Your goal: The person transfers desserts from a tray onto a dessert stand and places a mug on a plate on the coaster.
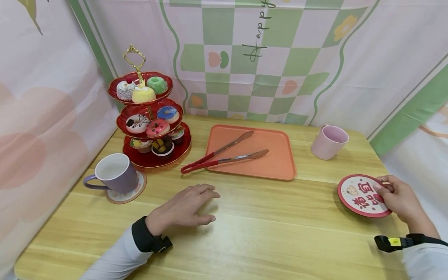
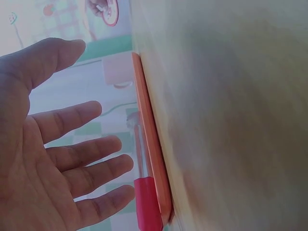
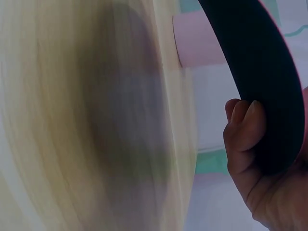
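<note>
My right hand (image 1: 402, 198) pinches the right edge of a round coaster (image 1: 357, 197), thumb on top and fingers curled beneath. Red characters and a red rim mark its pale face. Its dark underside (image 3: 260, 53) shows in the right wrist view, raised off the table with a shadow below. Over the table's left half, my left hand (image 1: 185, 206) holds nothing; its fingers spread apart in the left wrist view. Nearest to it lie red-handled tongs (image 1: 217, 162), spread across an orange tray (image 1: 266, 167). A pink mug (image 1: 327, 143) stands behind the coaster.
At the left, a purple mug (image 1: 120, 177) sits on another round coaster (image 1: 140, 188). Behind it rises a three-tier red stand (image 1: 180, 151) holding several toy cakes and donuts. A printed curtain (image 1: 297, 23) hangs along the back of the wooden table (image 1: 266, 233).
</note>
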A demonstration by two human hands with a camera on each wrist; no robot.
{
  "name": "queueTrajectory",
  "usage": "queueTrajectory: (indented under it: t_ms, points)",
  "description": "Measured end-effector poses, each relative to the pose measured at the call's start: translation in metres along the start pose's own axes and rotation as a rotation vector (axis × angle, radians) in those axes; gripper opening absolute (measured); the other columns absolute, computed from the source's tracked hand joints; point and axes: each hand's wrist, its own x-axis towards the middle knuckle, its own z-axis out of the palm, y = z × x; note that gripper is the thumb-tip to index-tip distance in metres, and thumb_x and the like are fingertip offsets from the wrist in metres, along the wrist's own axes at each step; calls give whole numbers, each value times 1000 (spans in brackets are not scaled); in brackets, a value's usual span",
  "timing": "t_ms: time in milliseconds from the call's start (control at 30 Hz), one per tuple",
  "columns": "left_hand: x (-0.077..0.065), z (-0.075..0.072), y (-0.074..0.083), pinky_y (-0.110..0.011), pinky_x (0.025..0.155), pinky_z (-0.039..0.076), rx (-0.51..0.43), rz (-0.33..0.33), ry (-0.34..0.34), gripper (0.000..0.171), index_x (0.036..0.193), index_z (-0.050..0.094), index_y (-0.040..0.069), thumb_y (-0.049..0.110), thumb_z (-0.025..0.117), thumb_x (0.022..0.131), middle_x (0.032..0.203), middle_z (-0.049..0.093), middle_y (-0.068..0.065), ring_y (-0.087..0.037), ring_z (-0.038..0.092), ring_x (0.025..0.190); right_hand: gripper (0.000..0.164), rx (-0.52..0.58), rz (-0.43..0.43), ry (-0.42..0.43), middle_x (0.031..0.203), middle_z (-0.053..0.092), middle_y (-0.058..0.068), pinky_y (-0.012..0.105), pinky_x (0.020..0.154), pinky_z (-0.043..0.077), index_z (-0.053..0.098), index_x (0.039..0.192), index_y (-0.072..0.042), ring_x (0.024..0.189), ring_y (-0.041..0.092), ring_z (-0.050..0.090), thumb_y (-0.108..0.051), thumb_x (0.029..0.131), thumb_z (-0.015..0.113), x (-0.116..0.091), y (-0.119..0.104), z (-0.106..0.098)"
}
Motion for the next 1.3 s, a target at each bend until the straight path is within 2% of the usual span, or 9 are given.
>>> queueTrajectory:
  t_ms: [233, 433, 633, 867, 1133, 1300]
  points:
    - [-1, -1, -1, -43, 93, 38, -26, 8, 23, 52, 128, 53, 12, 41, 64, 86, 131, 48, -11, -22, 44, 120, 36, 61, -18, -22, 83, 51, 17, 29, 48, 45, 39, 117, 13, 58, 11, 50, -20, 101, 36, 2, -17, 15]
    - [1, 0, -3, -39, 89, 42, -126, -10, 76, 45, 124, 55, 8, 31, 65, 87, 123, 52, -5, -19, 52, 109, 38, 133, -5, -58, 86, 51, 18, 29, 49, 47, 36, 116, 15, 60, 11, 51, -20, 101, 34, 2, -33, 26]
    - [1, 0, -5, -39, 90, 42, -237, -65, 93, 40, 121, 56, 6, 26, 66, 87, 120, 54, -4, -19, 51, 110, 38, 169, -8, -74, 91, 50, 20, 27, 53, 48, 36, 116, 15, 66, 11, 50, -20, 101, 35, 0, -49, 37]
    - [1, 2, -5, -44, 88, 42, -375, -157, 131, 38, 120, 56, 5, 22, 66, 88, 119, 55, -6, -29, 52, 108, 37, 217, -38, -87, 93, 50, 21, 27, 54, 48, 36, 116, 15, 68, 10, 50, -18, 101, 37, -2, -66, 50]
    - [3, 3, -5, -47, 84, 44, -549, -266, 194, 41, 121, 55, 1, 21, 66, 88, 118, 57, -14, -32, 52, 106, 33, 242, -100, -85, 93, 50, 21, 26, 54, 48, 38, 114, 14, 69, 11, 51, -15, 101, 37, -5, -95, 62]
    - [5, 5, -6, -45, 84, 45, -575, -284, 196, 41, 121, 55, 1, 23, 66, 88, 117, 56, -15, -31, 52, 105, 30, 292, -149, -98, 91, 51, 21, 25, 54, 48, 39, 114, 14, 68, 10, 52, -12, 100, 39, -8, -113, 70]
